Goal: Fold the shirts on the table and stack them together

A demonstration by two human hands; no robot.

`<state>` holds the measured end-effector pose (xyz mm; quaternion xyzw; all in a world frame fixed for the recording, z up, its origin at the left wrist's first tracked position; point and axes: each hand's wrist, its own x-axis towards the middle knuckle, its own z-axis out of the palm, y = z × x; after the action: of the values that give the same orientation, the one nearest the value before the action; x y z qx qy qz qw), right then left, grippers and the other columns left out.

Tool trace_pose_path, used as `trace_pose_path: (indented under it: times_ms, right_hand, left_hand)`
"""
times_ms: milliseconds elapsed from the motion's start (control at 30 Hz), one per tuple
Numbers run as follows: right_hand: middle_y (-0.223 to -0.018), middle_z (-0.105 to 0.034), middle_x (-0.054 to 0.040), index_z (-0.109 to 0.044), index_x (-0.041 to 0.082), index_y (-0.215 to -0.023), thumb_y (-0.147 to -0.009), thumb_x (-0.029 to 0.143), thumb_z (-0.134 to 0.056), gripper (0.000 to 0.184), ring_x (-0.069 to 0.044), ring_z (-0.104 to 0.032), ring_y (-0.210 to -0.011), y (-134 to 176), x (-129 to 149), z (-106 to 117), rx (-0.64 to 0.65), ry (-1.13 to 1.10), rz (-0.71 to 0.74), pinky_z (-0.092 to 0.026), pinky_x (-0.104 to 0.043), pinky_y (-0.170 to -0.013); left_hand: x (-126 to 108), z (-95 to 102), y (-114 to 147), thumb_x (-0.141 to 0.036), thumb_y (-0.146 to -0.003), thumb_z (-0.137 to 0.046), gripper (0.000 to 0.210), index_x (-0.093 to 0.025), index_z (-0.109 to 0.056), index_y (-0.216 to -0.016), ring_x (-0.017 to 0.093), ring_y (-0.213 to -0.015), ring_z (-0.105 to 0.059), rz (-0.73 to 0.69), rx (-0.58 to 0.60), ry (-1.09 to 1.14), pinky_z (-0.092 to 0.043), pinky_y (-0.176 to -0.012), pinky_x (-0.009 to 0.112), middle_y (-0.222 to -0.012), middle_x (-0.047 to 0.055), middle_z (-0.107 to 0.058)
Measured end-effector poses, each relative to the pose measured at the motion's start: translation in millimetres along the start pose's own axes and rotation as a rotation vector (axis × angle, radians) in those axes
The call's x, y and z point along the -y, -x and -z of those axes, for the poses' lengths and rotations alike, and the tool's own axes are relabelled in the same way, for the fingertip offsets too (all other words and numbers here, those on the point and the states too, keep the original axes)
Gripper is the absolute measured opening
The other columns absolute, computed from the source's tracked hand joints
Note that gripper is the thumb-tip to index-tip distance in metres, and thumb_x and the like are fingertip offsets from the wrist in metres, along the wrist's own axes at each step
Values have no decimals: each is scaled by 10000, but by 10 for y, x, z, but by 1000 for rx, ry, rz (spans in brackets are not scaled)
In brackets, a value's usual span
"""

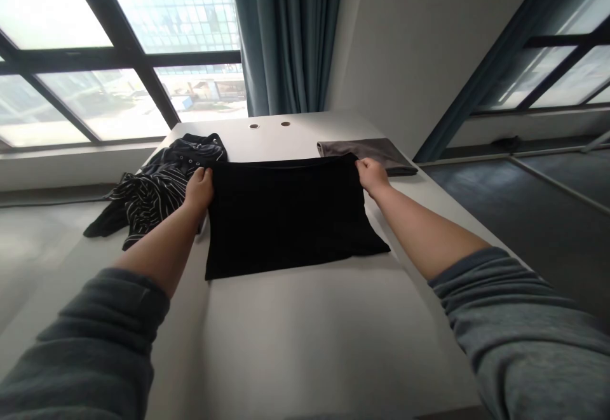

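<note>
Black cloth [286, 216], centre frame: left hand [200, 186] and right hand [372, 176] grip its upper corners; even tension should limit creases.

The cloth [288, 220] I hold is plain solid black, with no pattern that I can see. To my left, the striped garment [157, 194] carries thin white lines over black, and the garment behind it [197, 148] looks black to charcoal. The folded fabric [374, 152] is a plain brownish grey. My tabletop [305, 337] is white, my sleeves [90, 337] slate grey, the curtain [290, 32] muted teal-blue, the window frame [128, 58] black.
</note>
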<state>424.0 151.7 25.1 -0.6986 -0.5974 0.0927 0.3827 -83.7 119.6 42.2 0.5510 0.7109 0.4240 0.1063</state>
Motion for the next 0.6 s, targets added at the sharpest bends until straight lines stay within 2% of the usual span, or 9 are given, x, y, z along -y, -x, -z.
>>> trace_pose_path:
  times_ms: [167, 267, 333, 400, 433, 500, 533, 600]
  right_hand:
    - [-938, -775, -148, -734, 172, -834, -999, 346, -516, 325, -255, -664, -867, -136, 48, -243, 79, 209, -46, -465, -319, -791]
    - [-975, -788, -181, -789, 164, -871, -975, 314, -531, 316, -293, -704, -922, -145, 74, -372, 153, 320, -76, -484, -339, -813]
    - [-997, -786, -199, -807, 155, -924, -966, 315, -541, 313, -314, -714, -949, -127, 79, -431, 217, 390, -99, -498, -358, -832]
    - [-1044, -775, -216, -800, 144, -1026, -986, 347, -531, 339, -332, -711, -987, -90, 87, -457, 239, 449, -112, -512, -389, -864]
    - [-1093, -763, -226, -782, 137, -1099, -1001, 365, -521, 361, -343, -701, -1022, -65, 98, -458, 217, 474, -100, -516, -412, -890]
    - [-1246, -709, -256, -713, 119, -1257, -1025, 387, -501, 413, -376, -654, -1140, 0, 153, -445, 134, 507, 4, -506, -478, -965]
    - [-1328, -667, -268, -675, 112, -1320, -1031, 387, -497, 436, -394, -615, -1209, 39, 200, -440, 106, 514, 99, -488, -515, -1010]
    - [-1461, -585, -265, -629, 115, -1396, -1042, 384, -487, 467, -411, -524, -1338, 130, 334, -453, 125, 501, 337, -427, -563, -1104]
  left_hand:
    - [98, -212, -211, -359, -1000, -436, 283, -207, -577, -806, 300, -975, -655, 64, 92, -250, -503, -928, 402, -914, 117, -690]
    - [151, -325, -236, -325, -959, -487, 248, -179, -655, -851, 348, -1044, -675, 123, 196, -356, -513, -941, 437, -991, 167, -730]
    - [171, -386, -199, -315, -921, -554, 218, -156, -698, -959, 365, -1063, -680, 166, 252, -399, -523, -946, 459, -1041, 183, -740]
    - [164, -430, -120, -315, -899, -610, 316, -131, -691, -1143, 384, -1113, -669, 176, 206, -436, -523, -971, 493, -1170, 214, -721]
    - [145, -448, -65, -314, -900, -620, 383, -127, -668, -1231, 394, -1165, -651, 132, 148, -455, -513, -1001, 511, -1263, 233, -689]
    - [73, -489, 68, -314, -930, -601, 442, -144, -634, -1336, 399, -1289, -592, -64, 80, -488, -474, -1082, 531, -1420, 238, -610]
    - [19, -518, 142, -322, -957, -574, 432, -164, -638, -1354, 388, -1339, -563, -198, 101, -498, -449, -1123, 528, -1462, 217, -591]
    - [-115, -606, 292, -361, -1019, -500, 421, -210, -650, -1382, 346, -1405, -529, -444, 241, -497, -405, -1188, 507, -1501, 154, -594]
